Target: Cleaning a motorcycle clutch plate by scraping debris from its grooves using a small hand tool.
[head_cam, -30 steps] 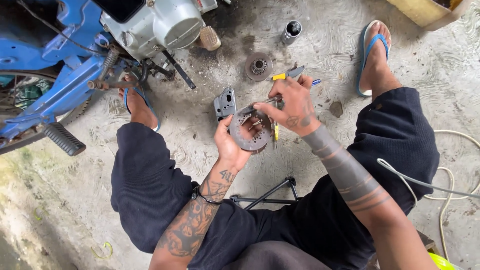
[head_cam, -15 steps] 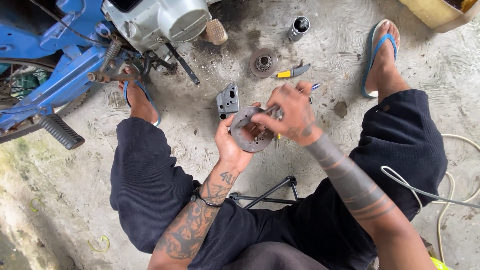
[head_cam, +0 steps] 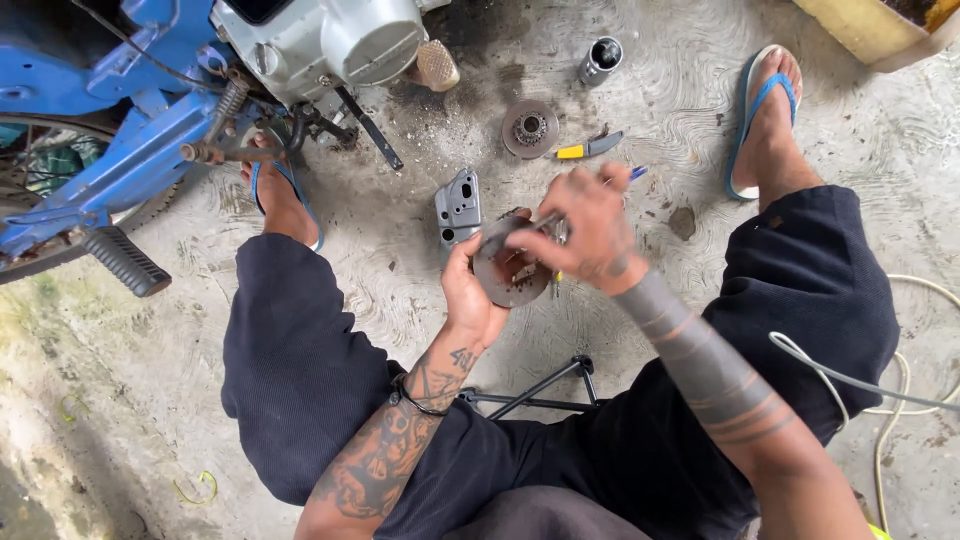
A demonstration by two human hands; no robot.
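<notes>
Cradling a dark round metal disc (head_cam: pixel 508 272) near the middle of the head view, the person's left hand (head_cam: pixel 470 295) wraps its fingers under and around the disc's lower-left rim, closed on it so the flat face tilts up toward the camera. The right hand (head_cam: pixel 590 228), at about two o'clock from the disc, has its fingers pinched shut on a slim metal tool (head_cam: pixel 540 225) whose tip lies across the disc's upper face; exactly where the tip touches is hidden by the fingers. To do this step well, the judgement is that the left hand should keep the disc steady and level in the palm while the right works the tool in short, controlled strokes, since a slip would drive the tip toward the left thumb. On the concrete floor (head_cam: pixel 400 300), a grey cast cover plate (head_cam: pixel 458 205) lies just beside the hands at ten o'clock, a round sprocket-like part (head_cam: pixel 530 128) sits at twelve o'clock, and a yellow-handled tool (head_cam: pixel 588 148) rests just right of it. A small metal cylinder (head_cam: pixel 600 60) stands farther up. The blue motorcycle (head_cam: pixel 120 130) with its silver engine case (head_cam: pixel 330 40) fills the upper left. Both feet wear blue sandals, well apart from the work.
</notes>
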